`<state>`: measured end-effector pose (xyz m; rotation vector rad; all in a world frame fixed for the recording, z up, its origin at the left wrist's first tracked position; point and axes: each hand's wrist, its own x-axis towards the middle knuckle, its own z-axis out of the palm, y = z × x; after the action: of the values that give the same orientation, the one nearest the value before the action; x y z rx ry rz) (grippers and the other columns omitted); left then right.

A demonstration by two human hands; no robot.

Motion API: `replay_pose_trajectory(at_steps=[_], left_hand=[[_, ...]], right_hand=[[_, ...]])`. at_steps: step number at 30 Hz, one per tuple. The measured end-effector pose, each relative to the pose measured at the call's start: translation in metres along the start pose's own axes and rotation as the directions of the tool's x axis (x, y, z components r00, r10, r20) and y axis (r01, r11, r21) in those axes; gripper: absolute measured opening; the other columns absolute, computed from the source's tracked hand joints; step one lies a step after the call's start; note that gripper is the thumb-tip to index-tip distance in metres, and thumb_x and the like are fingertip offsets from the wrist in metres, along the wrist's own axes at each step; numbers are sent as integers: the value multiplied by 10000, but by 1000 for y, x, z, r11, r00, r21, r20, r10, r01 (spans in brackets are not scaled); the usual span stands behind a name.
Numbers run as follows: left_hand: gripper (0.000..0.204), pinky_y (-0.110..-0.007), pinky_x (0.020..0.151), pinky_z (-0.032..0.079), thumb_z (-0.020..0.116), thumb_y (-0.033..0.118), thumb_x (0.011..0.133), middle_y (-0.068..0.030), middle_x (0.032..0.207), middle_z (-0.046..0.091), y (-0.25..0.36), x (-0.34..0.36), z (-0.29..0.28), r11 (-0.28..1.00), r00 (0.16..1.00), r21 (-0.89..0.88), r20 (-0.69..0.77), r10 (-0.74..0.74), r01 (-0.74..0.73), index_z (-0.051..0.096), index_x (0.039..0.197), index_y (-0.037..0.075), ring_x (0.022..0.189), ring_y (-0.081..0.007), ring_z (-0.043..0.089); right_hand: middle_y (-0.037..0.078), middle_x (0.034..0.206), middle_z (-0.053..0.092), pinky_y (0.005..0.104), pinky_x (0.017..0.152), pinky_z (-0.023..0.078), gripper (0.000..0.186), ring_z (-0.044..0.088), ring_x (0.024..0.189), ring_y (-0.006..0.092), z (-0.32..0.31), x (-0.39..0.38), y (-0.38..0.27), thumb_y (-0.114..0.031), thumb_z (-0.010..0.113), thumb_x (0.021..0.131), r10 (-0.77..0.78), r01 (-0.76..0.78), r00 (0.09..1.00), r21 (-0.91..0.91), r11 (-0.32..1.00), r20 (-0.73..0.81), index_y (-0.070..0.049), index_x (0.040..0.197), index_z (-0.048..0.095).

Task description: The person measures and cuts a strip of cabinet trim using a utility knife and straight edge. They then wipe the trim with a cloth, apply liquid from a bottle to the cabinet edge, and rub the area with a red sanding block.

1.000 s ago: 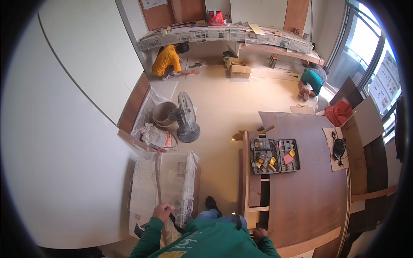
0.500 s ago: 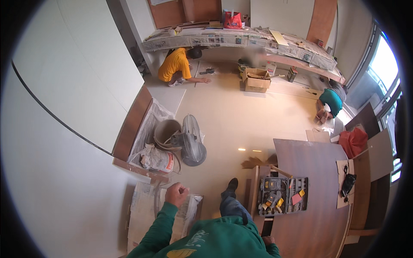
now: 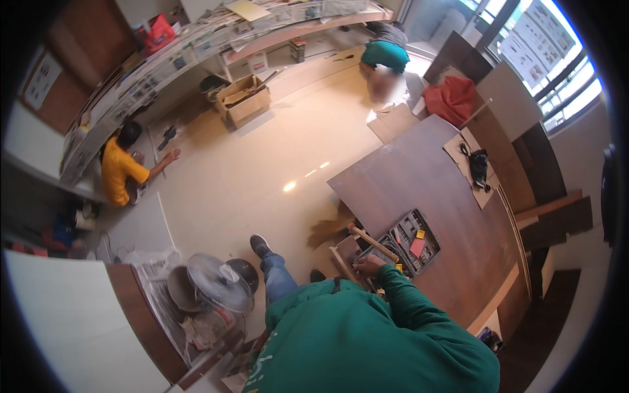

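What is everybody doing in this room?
A person in a green sweatshirt reaches their right hand into an open tool case lying on a big brown wooden board. Their left hand is out of sight. A wooden-handled tool lies beside the case. Farther off, a person in yellow kneels on the floor, and a person in teal crouches near the window. A fan stands nearby.

Interior fit-out worksite: large brown wooden panel on trestles, open grey plastic tool case, newspaper-covered long counter, open cardboard box, pale tiled floor.
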<state>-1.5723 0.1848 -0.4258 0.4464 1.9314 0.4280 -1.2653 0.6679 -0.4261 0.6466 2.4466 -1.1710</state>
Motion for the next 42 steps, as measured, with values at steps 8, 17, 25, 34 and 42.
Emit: replay_pose_trajectory(at_steps=[8, 17, 25, 34, 42], left_hand=[[198, -470, 929, 556, 678, 175, 884, -214, 1072, 729, 69, 170, -227, 976, 976, 29, 26, -215, 214, 730, 1023, 43, 1019, -406, 703], [131, -512, 726, 458, 587, -65, 739, -194, 847, 595, 347, 361, -583, 718, 587, 632, -475, 656, -291, 496, 693, 18, 799, -424, 569], [169, -515, 749, 505, 753, 64, 701, -174, 873, 629, 495, 524, -535, 739, 682, 554, -368, 632, -385, 599, 651, 17, 747, -406, 579], [676, -633, 1047, 515, 550, 292, 1054, -251, 1603, 384, 617, 580, -296, 926, 996, 367, 27, 86, -89, 270, 1663, 380, 1142, -525, 639], [823, -552, 940, 601, 640, 43, 887, -306, 1707, 215, 919, 672, -290, 576, 806, 677, 44, 590, -459, 376, 1651, 197, 1143, -468, 637]], right_hand=[[105, 968, 815, 371, 811, 620, 330, 777, 850, 219, -1, 127, 6, -322, 645, 1003, 648, -656, 752, 227, 720, 119, -39, 1042, 811], [215, 1087, 775, 476, 900, 598, 343, 732, 1057, 407, -89, 222, -88, -337, 657, 966, 714, -520, 668, 555, 650, -211, -55, 1097, 802], [199, 1119, 793, 438, 944, 570, 472, 747, 1043, 331, -133, 289, -2, -416, 673, 967, 888, -492, 460, 838, 237, 19, 7, 1144, 785], [134, 1022, 758, 391, 690, 583, 343, 723, 832, 248, -285, 240, 134, -282, 615, 1026, 895, -181, 445, 981, 71, 17, -13, 1220, 704], [181, 974, 725, 376, 580, 552, 287, 693, 731, 248, -453, 278, 206, -199, 610, 1034, 903, -56, 350, 967, -247, 251, 2, 1234, 656]])
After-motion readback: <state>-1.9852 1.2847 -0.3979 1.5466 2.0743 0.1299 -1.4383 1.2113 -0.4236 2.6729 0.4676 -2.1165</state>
